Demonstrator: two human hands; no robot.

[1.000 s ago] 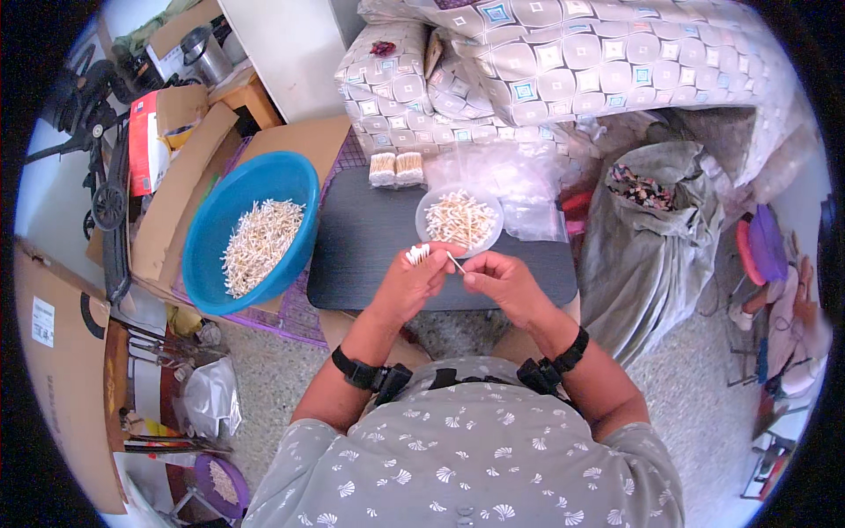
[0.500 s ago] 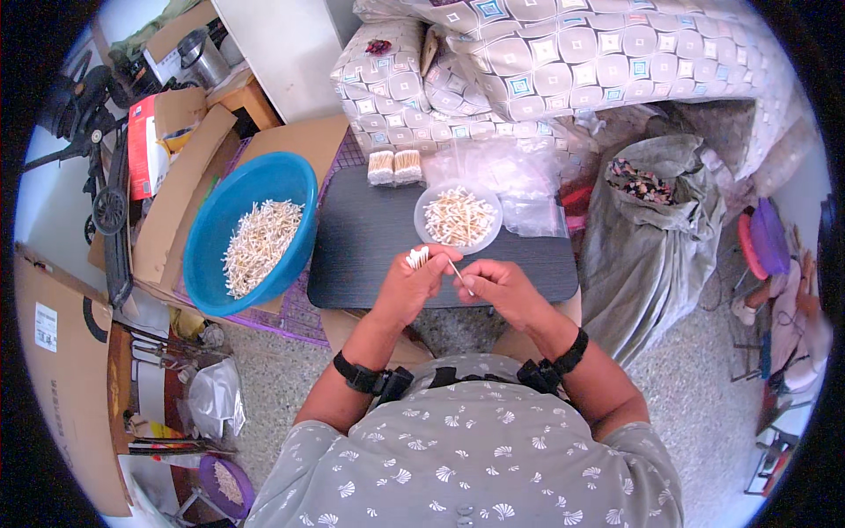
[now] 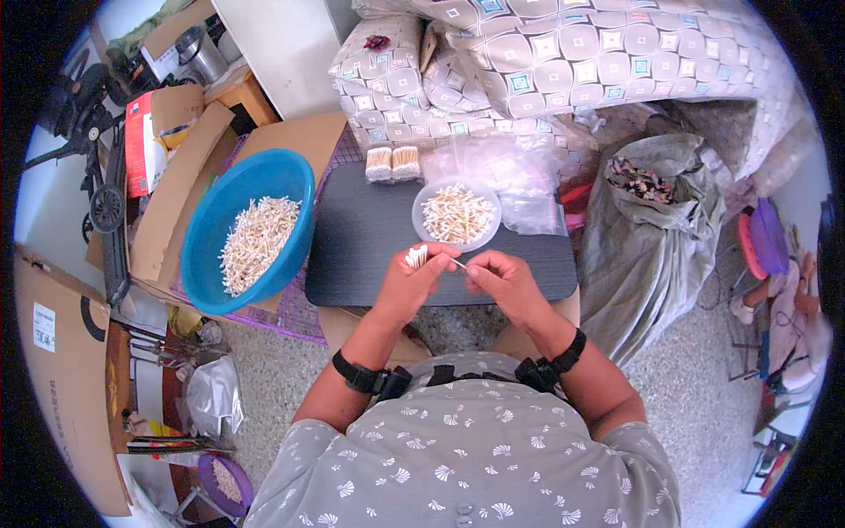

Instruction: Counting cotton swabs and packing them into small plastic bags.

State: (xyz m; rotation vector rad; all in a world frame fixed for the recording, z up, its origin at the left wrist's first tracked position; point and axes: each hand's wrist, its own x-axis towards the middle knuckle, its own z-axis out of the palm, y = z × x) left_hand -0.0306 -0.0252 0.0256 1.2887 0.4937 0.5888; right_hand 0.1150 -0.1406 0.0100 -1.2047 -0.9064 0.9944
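Note:
My left hand (image 3: 410, 287) is closed round a small bunch of cotton swabs (image 3: 416, 256), their white tips showing above the fingers. Between my hands lies a single cotton swab (image 3: 459, 264); the fingers of my right hand (image 3: 505, 281) pinch one end, and its other end meets the left fingertips. Just beyond the hands, a round white bowl (image 3: 420, 231) of loose cotton swabs (image 3: 458, 216) stands on the dark tabletop (image 3: 356, 238). Two packed bundles of swabs (image 3: 393, 164) sit at the table's far left corner.
A large blue basin (image 3: 198, 275) holding many swabs tilts on cardboard at the left. Clear plastic bags (image 3: 519, 180) lie at the table's far right. A grey sack (image 3: 647, 238) slumps on the right side. Behind stands a patterned, covered sofa (image 3: 572, 66). Another person's hand (image 3: 805, 277) shows far right.
The single swab has swung from steeply slanted to flatter, its right end now up at my right fingers. My right hand has risen slightly. The left hand keeps its bunch.

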